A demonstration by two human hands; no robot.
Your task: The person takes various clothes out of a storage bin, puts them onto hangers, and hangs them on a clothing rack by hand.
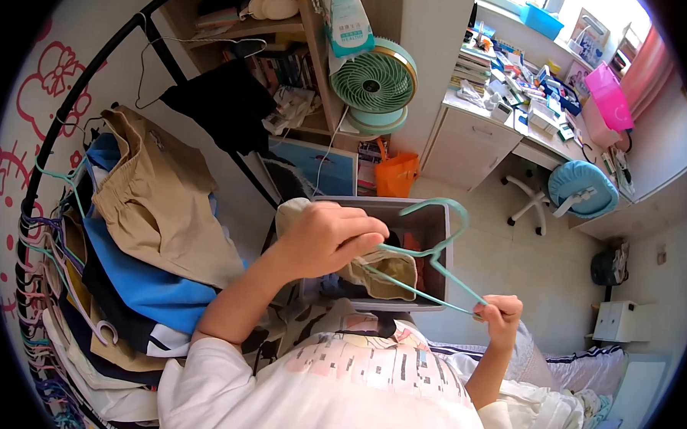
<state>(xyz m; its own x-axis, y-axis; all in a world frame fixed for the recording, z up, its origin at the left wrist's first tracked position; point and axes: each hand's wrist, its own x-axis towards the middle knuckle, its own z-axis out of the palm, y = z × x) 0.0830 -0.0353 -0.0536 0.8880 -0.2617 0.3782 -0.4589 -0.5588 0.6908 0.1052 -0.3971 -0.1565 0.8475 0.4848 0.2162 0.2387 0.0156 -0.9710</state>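
Note:
A teal hanger (452, 274) is held over a grey bin (437, 218). My right hand (502, 312) grips the hanger's right corner. My left hand (331, 241) has its fingers closed at the hanger's left side, with beige cloth (391, 274) hanging just below and beside it. The hook of the hanger points up and away from me. Part of the beige cloth lies behind the hanger's bars, inside the bin's opening. Other dark and reddish cloth shows in the bin.
On the left, a black rack (81, 88) holds many clothes, among them beige shorts (152, 198). Beyond the bin are a green fan (372, 81), an orange bag (397, 171) and a shelf. A cluttered desk (542, 146) and blue chair (582, 188) stand at the right.

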